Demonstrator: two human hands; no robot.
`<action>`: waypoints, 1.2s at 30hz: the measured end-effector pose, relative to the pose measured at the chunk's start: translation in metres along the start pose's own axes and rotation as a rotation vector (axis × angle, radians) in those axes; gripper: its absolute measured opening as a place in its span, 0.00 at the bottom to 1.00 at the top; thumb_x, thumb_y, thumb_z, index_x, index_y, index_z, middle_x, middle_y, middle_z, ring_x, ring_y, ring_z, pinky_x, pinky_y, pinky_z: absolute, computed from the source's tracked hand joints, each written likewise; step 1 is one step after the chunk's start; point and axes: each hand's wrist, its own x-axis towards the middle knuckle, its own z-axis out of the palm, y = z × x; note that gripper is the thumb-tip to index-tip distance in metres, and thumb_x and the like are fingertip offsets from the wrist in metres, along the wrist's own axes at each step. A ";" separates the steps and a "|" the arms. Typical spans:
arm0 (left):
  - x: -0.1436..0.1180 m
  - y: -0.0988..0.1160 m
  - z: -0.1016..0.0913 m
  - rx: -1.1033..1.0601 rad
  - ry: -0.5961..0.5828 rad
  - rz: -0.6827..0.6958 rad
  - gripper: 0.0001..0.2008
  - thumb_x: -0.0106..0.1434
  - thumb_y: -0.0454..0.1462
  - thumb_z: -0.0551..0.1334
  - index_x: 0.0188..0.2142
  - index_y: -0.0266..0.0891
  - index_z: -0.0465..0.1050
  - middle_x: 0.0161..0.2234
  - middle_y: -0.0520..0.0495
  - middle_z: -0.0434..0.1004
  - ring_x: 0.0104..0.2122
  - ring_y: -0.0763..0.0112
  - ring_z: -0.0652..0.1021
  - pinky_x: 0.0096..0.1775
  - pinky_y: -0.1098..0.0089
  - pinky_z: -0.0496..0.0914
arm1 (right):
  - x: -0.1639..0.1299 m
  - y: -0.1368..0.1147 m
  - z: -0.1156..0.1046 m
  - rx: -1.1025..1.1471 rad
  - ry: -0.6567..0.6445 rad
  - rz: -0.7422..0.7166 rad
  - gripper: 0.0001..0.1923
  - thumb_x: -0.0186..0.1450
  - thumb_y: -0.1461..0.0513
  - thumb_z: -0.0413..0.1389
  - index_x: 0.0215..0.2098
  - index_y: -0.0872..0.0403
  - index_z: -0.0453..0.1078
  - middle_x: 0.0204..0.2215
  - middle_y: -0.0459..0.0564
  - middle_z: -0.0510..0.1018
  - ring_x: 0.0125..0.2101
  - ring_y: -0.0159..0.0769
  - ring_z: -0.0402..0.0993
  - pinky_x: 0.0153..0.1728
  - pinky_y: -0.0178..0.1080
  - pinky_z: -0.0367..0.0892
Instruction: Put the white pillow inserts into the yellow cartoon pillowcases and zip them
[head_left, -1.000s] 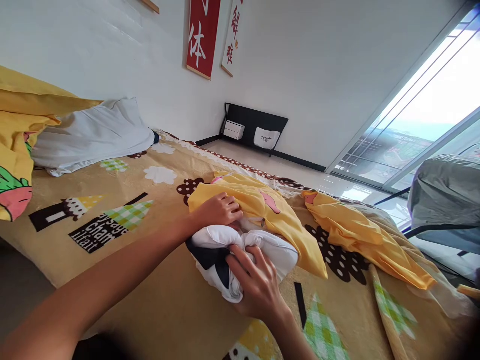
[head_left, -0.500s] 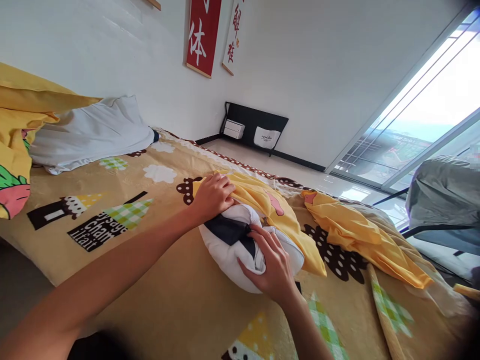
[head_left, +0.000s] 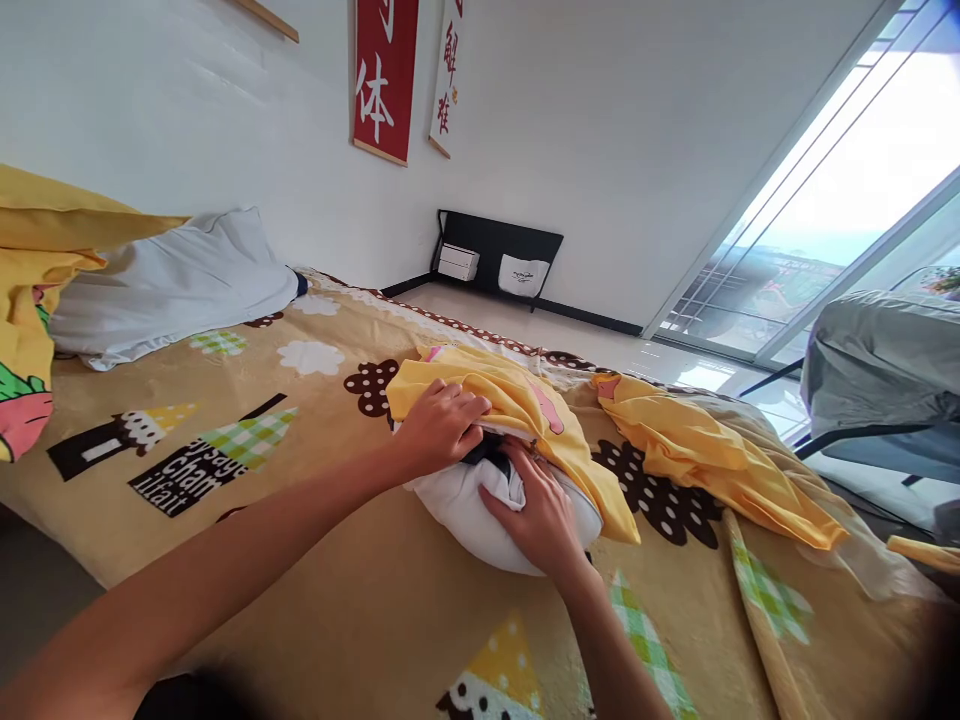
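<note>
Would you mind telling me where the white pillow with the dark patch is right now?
The white pillow lies mid-frame in the head view on the patterned blanket, half tucked into the yellow pillowcase, with the left hand and right hand pressed on it.

Red wall banner [head_left: 385, 78]: "体". Blanket [head_left: 180, 470]: perhaps "cham".

Hidden under the yellow printed cover [head_left: 517, 410]: most of the white stuffed pillow [head_left: 469, 505]. Cropped at left: a yellow patterned quilt [head_left: 30, 290].
</note>
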 end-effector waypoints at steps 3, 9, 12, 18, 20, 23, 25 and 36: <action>-0.001 -0.001 0.000 0.091 -0.036 0.105 0.06 0.62 0.34 0.56 0.38 0.38 0.69 0.33 0.47 0.77 0.35 0.62 0.71 0.40 0.61 0.59 | 0.001 0.002 -0.002 0.033 0.028 0.044 0.26 0.62 0.53 0.56 0.57 0.50 0.63 0.54 0.50 0.73 0.52 0.48 0.69 0.45 0.47 0.69; -0.015 -0.024 -0.008 0.185 -0.094 0.243 0.07 0.55 0.30 0.58 0.34 0.38 0.68 0.34 0.45 0.73 0.39 0.59 0.70 0.41 0.59 0.58 | -0.001 0.000 -0.002 0.054 0.057 -0.028 0.26 0.62 0.56 0.56 0.58 0.50 0.63 0.55 0.49 0.73 0.52 0.47 0.68 0.48 0.46 0.67; -0.024 -0.038 -0.013 0.119 -0.152 0.184 0.13 0.51 0.29 0.58 0.37 0.38 0.68 0.40 0.44 0.73 0.43 0.58 0.70 0.44 0.58 0.58 | -0.002 0.002 0.000 0.036 0.079 -0.047 0.25 0.62 0.56 0.56 0.57 0.51 0.64 0.56 0.48 0.72 0.52 0.48 0.67 0.48 0.46 0.67; -0.030 -0.058 -0.016 0.189 -0.195 0.166 0.16 0.56 0.27 0.56 0.44 0.40 0.68 0.48 0.43 0.72 0.49 0.56 0.68 0.46 0.56 0.56 | -0.003 0.005 0.005 -0.007 0.253 -0.145 0.24 0.62 0.57 0.56 0.57 0.52 0.67 0.56 0.50 0.72 0.50 0.46 0.69 0.45 0.45 0.69; -0.029 -0.064 -0.014 0.232 -0.156 0.168 0.12 0.59 0.28 0.57 0.43 0.40 0.69 0.47 0.43 0.73 0.49 0.56 0.69 0.45 0.57 0.55 | -0.005 0.002 0.006 -0.020 0.326 -0.184 0.23 0.63 0.58 0.56 0.56 0.52 0.68 0.54 0.51 0.73 0.49 0.44 0.69 0.43 0.43 0.69; -0.031 -0.071 -0.004 0.279 -0.059 0.193 0.06 0.64 0.30 0.56 0.37 0.39 0.70 0.42 0.44 0.75 0.46 0.60 0.71 0.44 0.59 0.56 | -0.006 -0.004 0.006 -0.060 0.424 -0.193 0.21 0.63 0.59 0.55 0.54 0.52 0.70 0.46 0.53 0.75 0.46 0.41 0.71 0.38 0.39 0.69; -0.034 -0.072 0.007 0.296 0.021 0.213 0.08 0.65 0.29 0.54 0.32 0.38 0.70 0.37 0.46 0.76 0.40 0.64 0.72 0.43 0.61 0.56 | -0.006 -0.006 0.005 -0.094 0.469 -0.182 0.20 0.64 0.59 0.55 0.54 0.52 0.71 0.40 0.53 0.74 0.41 0.40 0.72 0.35 0.38 0.68; -0.027 -0.052 0.028 0.350 0.257 0.022 0.07 0.62 0.32 0.56 0.32 0.40 0.72 0.38 0.43 0.76 0.40 0.60 0.72 0.43 0.58 0.55 | 0.004 0.023 -0.014 -0.084 0.702 -0.095 0.09 0.65 0.65 0.52 0.39 0.54 0.75 0.29 0.48 0.78 0.34 0.37 0.72 0.36 0.37 0.64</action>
